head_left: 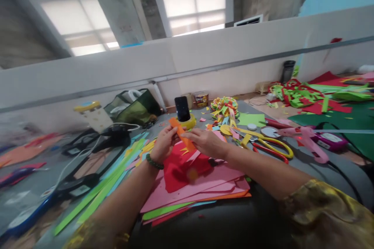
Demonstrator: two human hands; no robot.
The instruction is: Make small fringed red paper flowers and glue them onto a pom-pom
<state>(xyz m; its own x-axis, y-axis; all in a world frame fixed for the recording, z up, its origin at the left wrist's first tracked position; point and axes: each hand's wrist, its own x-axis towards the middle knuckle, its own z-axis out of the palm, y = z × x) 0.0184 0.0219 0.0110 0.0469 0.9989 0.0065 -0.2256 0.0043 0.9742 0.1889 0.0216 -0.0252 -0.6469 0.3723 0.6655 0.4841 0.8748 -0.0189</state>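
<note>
Both of my hands hold one small orange strip (189,144), which looks like felt or craft foam. My left hand (164,141), with a dark bead bracelet at the wrist, pinches its left side. From the right, my right hand (204,141) grips the strip with thumb and fingers. Below them lies a red sheet (178,175) with small yellow and pink scraps on it. It rests on a stack of pink sheets (216,191), with green, orange and blue edges showing underneath.
Yellow-handled scissors (280,146), red-handled pliers (270,153) and a pink glue gun (309,140) lie to the right. A phone (182,109) stands behind my hands in a yellow holder. Green strips (102,194) lie left; a colourful ruffled bundle (224,106) sits behind.
</note>
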